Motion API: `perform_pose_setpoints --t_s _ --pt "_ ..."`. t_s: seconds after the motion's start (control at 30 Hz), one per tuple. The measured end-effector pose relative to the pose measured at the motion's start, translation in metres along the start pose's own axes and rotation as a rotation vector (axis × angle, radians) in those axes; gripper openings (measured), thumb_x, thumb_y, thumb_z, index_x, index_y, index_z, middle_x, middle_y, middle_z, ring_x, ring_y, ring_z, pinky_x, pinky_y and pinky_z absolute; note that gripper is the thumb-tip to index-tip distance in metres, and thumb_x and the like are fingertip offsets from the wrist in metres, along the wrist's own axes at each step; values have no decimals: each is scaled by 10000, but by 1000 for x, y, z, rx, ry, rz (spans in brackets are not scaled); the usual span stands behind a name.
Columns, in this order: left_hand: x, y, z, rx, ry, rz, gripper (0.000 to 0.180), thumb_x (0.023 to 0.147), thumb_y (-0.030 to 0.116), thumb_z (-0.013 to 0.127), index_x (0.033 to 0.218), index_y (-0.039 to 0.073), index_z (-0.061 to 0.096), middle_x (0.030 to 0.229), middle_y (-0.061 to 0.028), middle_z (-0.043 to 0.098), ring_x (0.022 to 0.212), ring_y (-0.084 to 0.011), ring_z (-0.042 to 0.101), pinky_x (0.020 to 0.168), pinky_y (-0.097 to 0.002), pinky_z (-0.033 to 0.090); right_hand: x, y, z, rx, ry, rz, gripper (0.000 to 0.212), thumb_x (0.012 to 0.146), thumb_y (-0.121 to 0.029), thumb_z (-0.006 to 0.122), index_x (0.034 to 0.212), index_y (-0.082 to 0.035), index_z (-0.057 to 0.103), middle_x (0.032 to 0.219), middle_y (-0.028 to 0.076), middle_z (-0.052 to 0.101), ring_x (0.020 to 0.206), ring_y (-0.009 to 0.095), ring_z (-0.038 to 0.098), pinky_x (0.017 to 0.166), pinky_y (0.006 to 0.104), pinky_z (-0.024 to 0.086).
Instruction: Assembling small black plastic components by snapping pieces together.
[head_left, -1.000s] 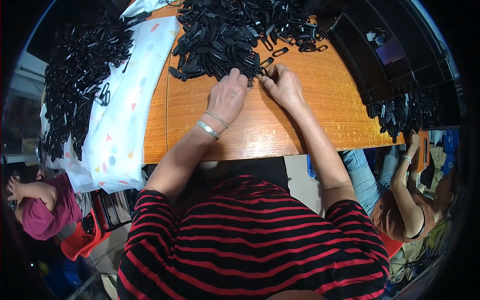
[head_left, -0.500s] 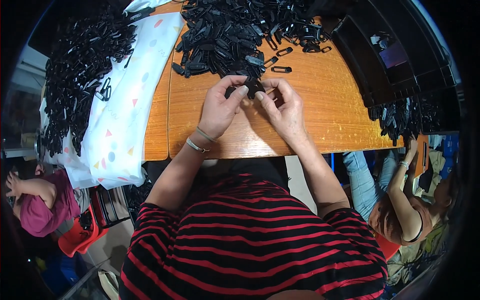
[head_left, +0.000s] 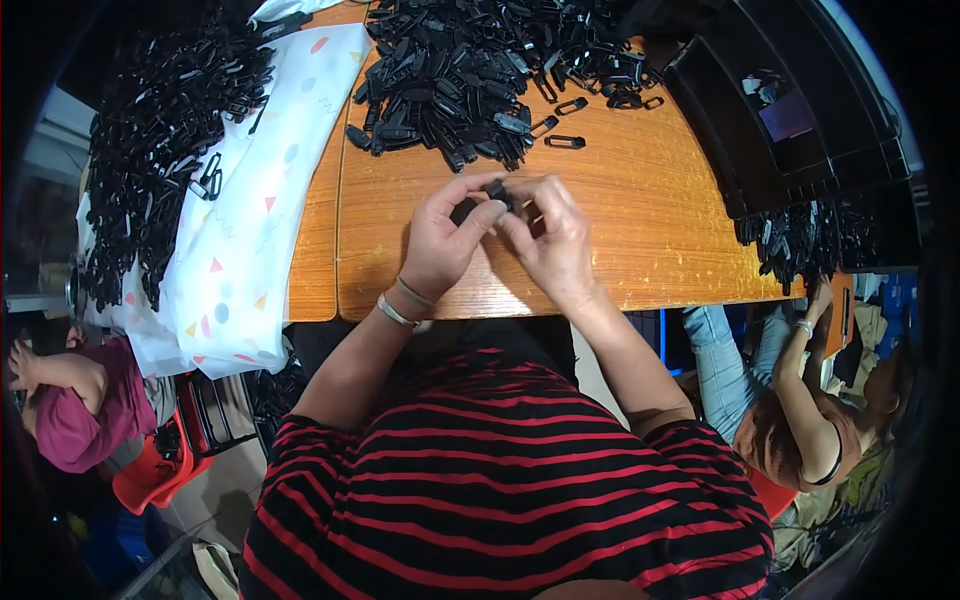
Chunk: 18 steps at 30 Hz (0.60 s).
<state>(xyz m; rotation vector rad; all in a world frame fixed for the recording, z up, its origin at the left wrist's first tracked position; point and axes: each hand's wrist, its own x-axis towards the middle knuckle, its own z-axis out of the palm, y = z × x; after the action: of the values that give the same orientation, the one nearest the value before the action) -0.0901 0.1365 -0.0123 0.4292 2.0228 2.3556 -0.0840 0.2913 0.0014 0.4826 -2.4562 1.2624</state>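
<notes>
A small black plastic piece [head_left: 497,190] is pinched between my two hands above the wooden table. My left hand [head_left: 440,240] is closed on it with the thumb laid across; another dark bit shows inside the curled fingers. The thumb and fingers of my right hand [head_left: 555,245] press at its right side, slightly blurred, so how they grip it is partly hidden. Just beyond my hands lies a heap of black plastic clip-like parts [head_left: 440,95]. Several black rectangular frames [head_left: 565,142] lie loose at its right edge.
A white patterned sheet [head_left: 250,220] at the left bears another heap of black parts [head_left: 165,130]. A large black bin [head_left: 735,150] stands at the right, more parts [head_left: 790,240] by its foot. Co-workers sit at both sides, one in maroon [head_left: 85,410], one in brown [head_left: 790,420].
Both hands have come slightly nearer to me with the black piece, which has been turned between the fingers. My right fingers have shifted around it.
</notes>
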Motion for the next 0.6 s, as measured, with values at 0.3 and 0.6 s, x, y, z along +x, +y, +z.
perform_pose_setpoints --t_s 0.3,0.6 --pt "-6 14 0 -87 -91 -59 146 975 134 516 969 10 592 807 5 591 706 -40 516 633 -181 435 -20 -14 16 181 -57 104 470 758 -116 764 1156 -26 530 873 126 596 664 245 601 589 338 499" --pt "-5 -4 -9 -234 -65 -320 260 991 245 512 872 29 596 750 6 576 639 -49 508 589 -204 435 -12 13 13 245 -379 284 318 800 -173 767 1029 -27 602 782 16 597 679 69 534 606 237 452"
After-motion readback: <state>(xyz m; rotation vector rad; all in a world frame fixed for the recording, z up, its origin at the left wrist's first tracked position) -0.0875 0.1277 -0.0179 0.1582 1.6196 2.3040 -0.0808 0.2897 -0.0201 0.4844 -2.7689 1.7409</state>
